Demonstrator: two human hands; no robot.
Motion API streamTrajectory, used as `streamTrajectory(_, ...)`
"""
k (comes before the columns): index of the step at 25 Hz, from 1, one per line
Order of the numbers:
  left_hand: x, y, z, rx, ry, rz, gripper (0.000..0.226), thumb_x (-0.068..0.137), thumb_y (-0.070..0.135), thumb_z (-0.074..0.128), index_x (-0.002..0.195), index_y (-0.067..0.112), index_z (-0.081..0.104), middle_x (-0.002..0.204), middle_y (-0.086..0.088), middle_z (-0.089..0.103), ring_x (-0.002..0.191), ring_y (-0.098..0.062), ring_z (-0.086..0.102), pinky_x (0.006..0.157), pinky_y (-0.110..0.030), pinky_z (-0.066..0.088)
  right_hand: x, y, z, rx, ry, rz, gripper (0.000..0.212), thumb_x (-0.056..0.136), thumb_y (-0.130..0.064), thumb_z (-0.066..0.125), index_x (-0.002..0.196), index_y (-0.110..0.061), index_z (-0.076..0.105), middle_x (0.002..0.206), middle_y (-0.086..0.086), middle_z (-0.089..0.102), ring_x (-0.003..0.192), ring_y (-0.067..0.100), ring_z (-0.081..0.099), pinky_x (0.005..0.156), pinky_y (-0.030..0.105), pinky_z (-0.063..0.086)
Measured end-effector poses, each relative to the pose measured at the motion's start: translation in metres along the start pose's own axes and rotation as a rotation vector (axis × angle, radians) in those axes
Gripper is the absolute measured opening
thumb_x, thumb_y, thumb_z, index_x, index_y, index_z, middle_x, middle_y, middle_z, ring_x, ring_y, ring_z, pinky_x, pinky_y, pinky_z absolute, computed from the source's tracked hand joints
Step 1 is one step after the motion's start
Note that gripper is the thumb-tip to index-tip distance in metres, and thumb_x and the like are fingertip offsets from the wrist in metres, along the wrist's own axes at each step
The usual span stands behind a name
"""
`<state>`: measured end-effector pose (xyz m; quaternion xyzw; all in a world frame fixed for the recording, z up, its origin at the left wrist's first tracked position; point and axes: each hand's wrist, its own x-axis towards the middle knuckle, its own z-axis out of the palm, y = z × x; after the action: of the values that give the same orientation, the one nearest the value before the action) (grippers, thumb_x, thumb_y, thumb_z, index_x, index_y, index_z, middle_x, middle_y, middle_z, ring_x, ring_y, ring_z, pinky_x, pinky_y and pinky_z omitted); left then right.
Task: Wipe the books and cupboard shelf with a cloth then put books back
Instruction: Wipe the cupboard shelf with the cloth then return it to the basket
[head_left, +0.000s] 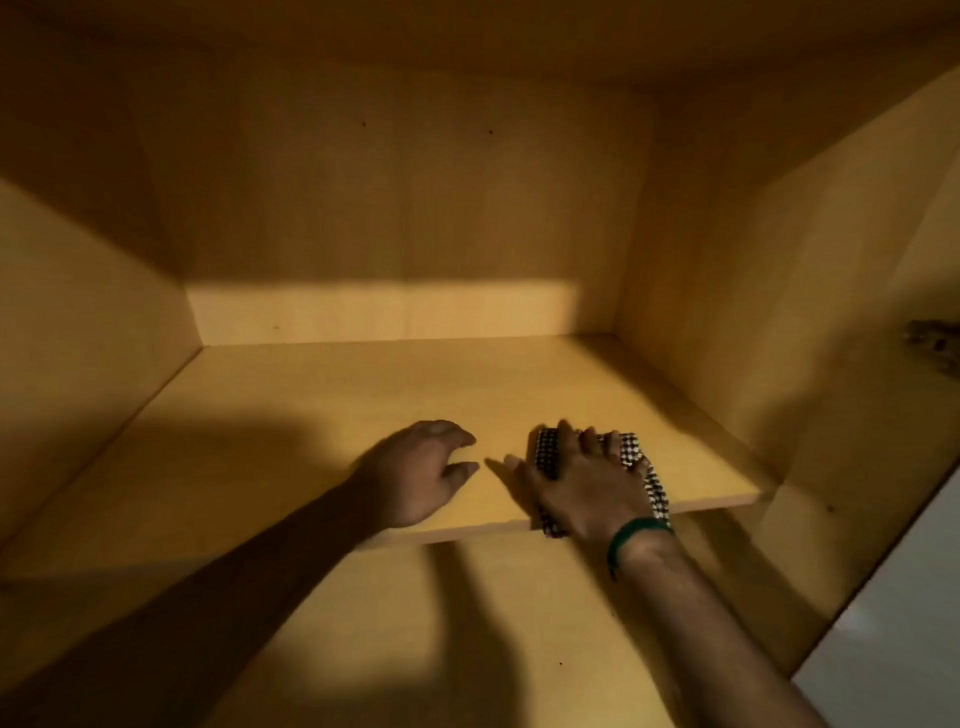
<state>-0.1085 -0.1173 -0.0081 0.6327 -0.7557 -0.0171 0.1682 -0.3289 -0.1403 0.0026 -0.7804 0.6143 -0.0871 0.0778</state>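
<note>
R hand (582, 483) lies palm-down on the cloth (546, 451), fingers spread & fairly straight over it, pressing it flat onto the shelf (311, 405) w/o curling round it. Green band (636, 530) sits on that wrist. Cloth is black/white check, bunched under the palm: part sticks out past the fingertips, part trails back along the wrist side & hangs just over the shelf's front edge. Spot is right of centre, close to the front edge.

L hand (421, 473) is just beside it to the left, not touching it; small gap of bare wood between thumb & R hand. Fingers loosely curled, tips on the shelf, nothing held.

Below & nearer the camera, both forearms cross above a lower board (363, 623) of the same yellow-brown wood, w/ arm shadows on it. White surface (893, 649) shows at bottom right, outside the cupboard.

Further in, the shelf runs bare to the back panel (389, 208); a bright strip of light falls across the panel's foot, the rest above is dim. Left wall (78, 312) & right wall (753, 286) close the sides. Dark blurred patch (930, 343) at far right edge, can't tell what it is.
</note>
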Motion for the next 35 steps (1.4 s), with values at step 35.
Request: streamTrajectory(35, 0.180, 0.054, 0.077, -0.183, 0.081, 0.024, 0.047, 0.104, 0.034, 0.044, 0.149, 0.021, 0.048, 0.158, 0.005, 0.042, 0.144, -0.008, 0.037, 0.118, -0.017, 0.023, 0.201, 0.116, -0.002, -0.028, -0.088, -0.190, 0.080, 0.096, -0.072, 0.013, 0.160, -0.025, 0.000, 0.168, -0.005, -0.003, 0.154, 0.013, -0.005, 0.126, 0.034, 0.000)
